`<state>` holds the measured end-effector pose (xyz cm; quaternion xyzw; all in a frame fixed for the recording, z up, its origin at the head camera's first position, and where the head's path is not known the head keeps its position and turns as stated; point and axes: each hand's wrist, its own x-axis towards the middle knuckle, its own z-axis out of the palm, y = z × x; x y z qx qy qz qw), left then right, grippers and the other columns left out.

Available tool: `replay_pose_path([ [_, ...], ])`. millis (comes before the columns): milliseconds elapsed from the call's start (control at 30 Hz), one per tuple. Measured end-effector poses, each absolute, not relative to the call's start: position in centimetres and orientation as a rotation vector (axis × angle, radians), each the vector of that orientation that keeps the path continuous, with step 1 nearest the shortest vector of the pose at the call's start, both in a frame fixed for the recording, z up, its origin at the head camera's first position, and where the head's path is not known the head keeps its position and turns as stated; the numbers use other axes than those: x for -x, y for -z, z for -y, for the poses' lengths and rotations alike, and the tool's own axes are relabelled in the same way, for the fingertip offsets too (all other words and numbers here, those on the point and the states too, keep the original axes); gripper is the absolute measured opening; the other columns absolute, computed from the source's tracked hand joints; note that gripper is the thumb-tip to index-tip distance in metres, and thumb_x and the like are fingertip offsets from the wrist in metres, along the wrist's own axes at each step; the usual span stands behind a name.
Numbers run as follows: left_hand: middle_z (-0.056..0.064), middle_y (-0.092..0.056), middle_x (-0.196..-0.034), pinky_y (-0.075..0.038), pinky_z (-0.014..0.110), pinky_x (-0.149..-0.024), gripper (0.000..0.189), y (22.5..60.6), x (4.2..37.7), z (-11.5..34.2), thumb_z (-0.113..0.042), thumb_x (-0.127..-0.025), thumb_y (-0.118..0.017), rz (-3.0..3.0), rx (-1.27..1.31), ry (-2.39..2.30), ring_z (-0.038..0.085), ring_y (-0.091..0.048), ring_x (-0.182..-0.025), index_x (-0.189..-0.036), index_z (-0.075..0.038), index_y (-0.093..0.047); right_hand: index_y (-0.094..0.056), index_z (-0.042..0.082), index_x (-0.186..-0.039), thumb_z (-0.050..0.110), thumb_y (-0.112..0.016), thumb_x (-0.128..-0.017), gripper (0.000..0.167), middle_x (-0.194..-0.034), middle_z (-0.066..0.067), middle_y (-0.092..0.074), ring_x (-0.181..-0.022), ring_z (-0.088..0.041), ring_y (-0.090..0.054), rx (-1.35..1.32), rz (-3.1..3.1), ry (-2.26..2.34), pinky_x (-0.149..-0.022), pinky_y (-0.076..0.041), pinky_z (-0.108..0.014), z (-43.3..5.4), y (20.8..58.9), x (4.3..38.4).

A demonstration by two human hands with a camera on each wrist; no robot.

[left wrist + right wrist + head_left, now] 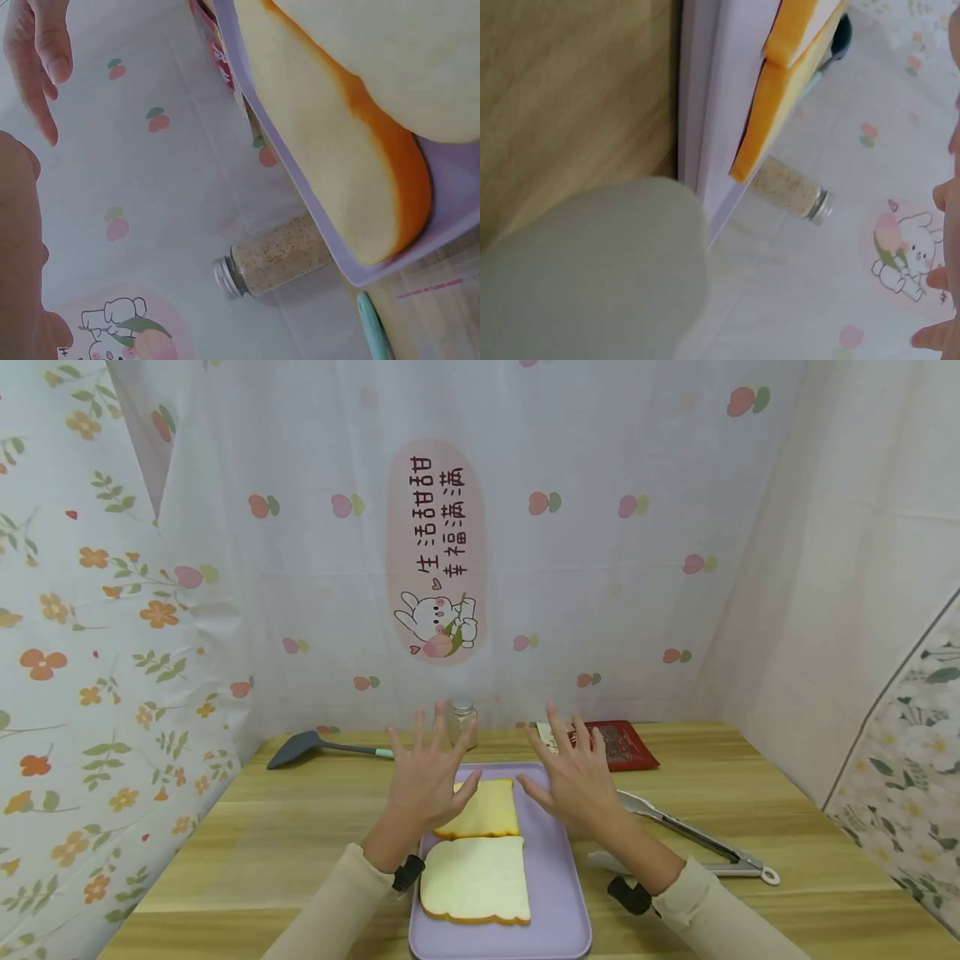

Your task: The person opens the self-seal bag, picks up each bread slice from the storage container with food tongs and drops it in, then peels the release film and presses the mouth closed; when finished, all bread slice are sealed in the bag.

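Both hands hover with fingers spread over a lilac tray [551, 893], holding nothing. Two bread slices lie on the tray: the near slice [476, 881] overlaps the edge of the far slice [491, 806]. My left hand [429, 781] is above the tray's left side, partly covering the far slice. Over the right side is my right hand [573, 781], its fingers overlapping a red packet [626, 745] in the head view. In the left wrist view, the left hand [22, 247] shows along the left edge. The right wrist view catches part of the right hand [951, 247].
Metal tongs [697, 835] lie right of the tray, partly under the right forearm. A glass jar [281, 255] with beige contents stands behind the tray. A dark spatula [300, 746] lies at the back left. Patterned curtain [600, 568] borders the wooden table [262, 860].
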<state>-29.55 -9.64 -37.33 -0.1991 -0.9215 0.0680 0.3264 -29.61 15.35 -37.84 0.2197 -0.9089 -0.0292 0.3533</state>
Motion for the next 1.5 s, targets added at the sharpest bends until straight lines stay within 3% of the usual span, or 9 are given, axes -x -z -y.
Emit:
replay_pose_path([
  [167,0.023,-0.025,-0.160,-0.024,0.080,-0.096,0.070,37.6,28.8,10.5,-0.057,-0.094,-0.048,2.424,0.584,-0.094,0.049,-0.031,-0.139,-0.157,-0.031,-0.030,-0.050,0.020,-0.146,0.056,-0.066,-0.085,0.073,-0.151,-0.021,-0.040,-0.124,-0.047,-0.047,-0.618,2.327,0.030,-0.091,-0.043,-0.063,-15.4,38.1,29.3],
  [367,0.019,-0.026,-0.160,-0.030,0.076,-0.096,0.065,37.4,27.9,11.9,-0.054,-0.097,-0.048,2.464,0.589,-0.064,0.044,-0.037,-0.136,-0.156,-0.031,-0.033,-0.058,0.017,-0.136,0.047,-0.066,-0.087,0.059,-0.142,-0.017,-0.051,-0.120,-0.040,-0.050,-0.668,2.347,-0.049,-0.086,-0.045,-0.059,-15.1,38.3,29.3],
  [667,0.016,-0.030,-0.159,-0.033,0.074,-0.094,0.056,37.7,27.8,15.8,-0.043,-0.100,-0.051,2.599,0.566,0.075,0.044,-0.041,-0.133,-0.152,-0.026,-0.043,-0.064,0.015,-0.128,0.042,-0.068,-0.089,0.048,-0.142,-0.011,-0.053,-0.118,-0.038,-0.053,-0.732,2.492,-0.288,-0.089,-0.045,-0.057,-13.6,38.1,29.4],
  [933,0.020,-0.048,-0.147,-0.041,0.067,-0.090,0.046,38.9,27.4,19.4,-0.037,-0.099,-0.058,2.692,0.594,0.172,0.046,-0.053,-0.120,-0.142,-0.018,-0.057,-0.066,0.014,-0.128,0.038,-0.071,-0.090,0.045,-0.133,-0.009,-0.059,-0.119,-0.034,-0.055,-0.818,2.599,-0.429,-0.093,-0.045,-0.054,-12.4,38.5,29.1],
  [1233,0.021,-0.054,-0.140,-0.044,0.070,-0.081,0.041,39.5,27.6,22.9,-0.033,-0.095,-0.067,2.742,0.628,0.268,0.050,-0.056,-0.113,-0.133,-0.016,-0.065,-0.069,0.013,-0.122,0.034,-0.071,-0.091,0.037,-0.127,-0.005,-0.065,-0.120,-0.028,-0.058,-1.000,2.670,-0.550,-0.095,-0.047,-0.050,-9.8,38.0,29.6],
  [1500,0.026,-0.054,-0.138,-0.045,0.069,-0.084,0.038,40.0,27.4,25.1,-0.029,-0.094,-0.069,2.790,0.657,0.342,0.054,-0.054,-0.115,-0.128,-0.012,-0.068,-0.069,0.010,-0.123,0.032,-0.066,-0.094,0.037,-0.126,-0.003,-0.065,-0.122,-0.025,-0.056,-1.153,2.792,-0.564,-0.097,-0.046,-0.048,-6.6,37.4,29.8],
])
